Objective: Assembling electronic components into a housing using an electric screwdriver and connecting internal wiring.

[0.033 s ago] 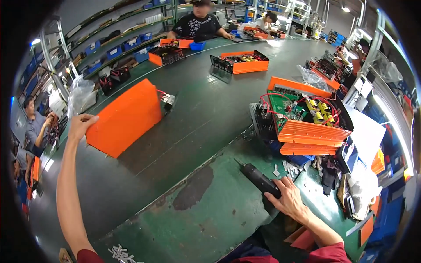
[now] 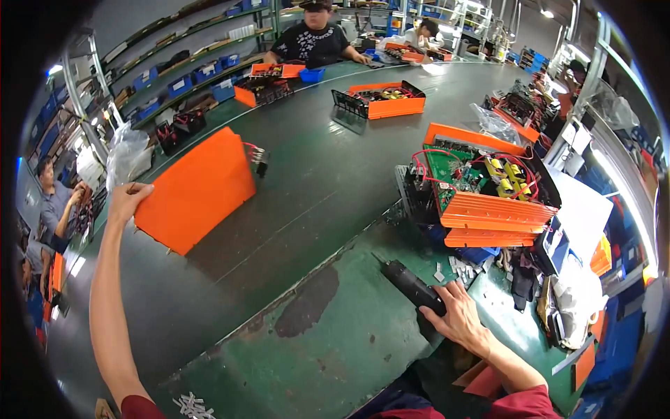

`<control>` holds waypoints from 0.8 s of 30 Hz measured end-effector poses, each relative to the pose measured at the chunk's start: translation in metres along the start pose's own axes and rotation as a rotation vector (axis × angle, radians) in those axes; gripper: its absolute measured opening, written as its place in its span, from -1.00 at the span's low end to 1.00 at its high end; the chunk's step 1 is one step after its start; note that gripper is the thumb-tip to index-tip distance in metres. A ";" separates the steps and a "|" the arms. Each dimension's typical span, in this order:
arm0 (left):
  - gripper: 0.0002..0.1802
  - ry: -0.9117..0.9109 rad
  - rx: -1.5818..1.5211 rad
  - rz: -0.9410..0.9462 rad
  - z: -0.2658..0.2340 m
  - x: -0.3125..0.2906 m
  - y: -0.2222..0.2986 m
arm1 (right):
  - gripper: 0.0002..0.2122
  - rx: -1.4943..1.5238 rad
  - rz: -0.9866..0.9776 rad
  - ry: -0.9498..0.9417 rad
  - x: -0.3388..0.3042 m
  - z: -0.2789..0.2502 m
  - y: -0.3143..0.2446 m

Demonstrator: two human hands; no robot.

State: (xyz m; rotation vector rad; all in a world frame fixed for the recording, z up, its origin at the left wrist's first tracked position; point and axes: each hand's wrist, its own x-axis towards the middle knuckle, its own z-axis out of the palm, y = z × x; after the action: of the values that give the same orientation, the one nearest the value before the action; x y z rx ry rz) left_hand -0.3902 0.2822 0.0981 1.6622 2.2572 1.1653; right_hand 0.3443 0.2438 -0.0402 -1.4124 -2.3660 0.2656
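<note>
At the left, my left hand (image 2: 127, 201) grips the near left edge of a flat orange metal casing (image 2: 199, 192), thumb on top. The casing stands tilted on the dark green surface, with red wires and a small metal connector part (image 2: 258, 160) at its far right side. My right hand (image 2: 457, 314) is closed round the rear end of a black electric screwdriver (image 2: 412, 284), which lies low over the green bench (image 2: 314, 370) with its thin bit pointing away to the left. The fingertips are partly hidden behind the tool.
Stacked orange units with a green circuit board (image 2: 453, 171) stand to the right of the screwdriver. Small pale metal pieces (image 2: 460, 269) lie beside them. Another open orange unit (image 2: 394, 105) sits farther off. A person in a black shirt (image 2: 314, 45) is across the table.
The orange casing and my left hand sit very slightly farther left in the picture. My right hand and the screwdriver stay nearly where they were.
</note>
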 end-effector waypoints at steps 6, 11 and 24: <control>-0.33 0.231 0.514 -0.109 0.009 0.054 -0.063 | -0.50 -0.010 -0.036 0.090 0.001 -0.007 0.004; -0.33 0.233 0.409 -0.136 0.001 0.046 -0.072 | -0.53 -0.202 -0.190 0.415 0.004 -0.080 -0.005; -0.64 0.418 0.304 0.182 0.030 -0.135 0.053 | -0.65 -0.518 -0.329 0.082 0.099 -0.195 0.097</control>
State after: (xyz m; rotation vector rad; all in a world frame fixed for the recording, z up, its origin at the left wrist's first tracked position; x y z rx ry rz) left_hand -0.2808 0.1878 0.0646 1.9166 2.6950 1.3779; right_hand 0.4593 0.3723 0.1257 -1.1626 -2.6563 -0.5157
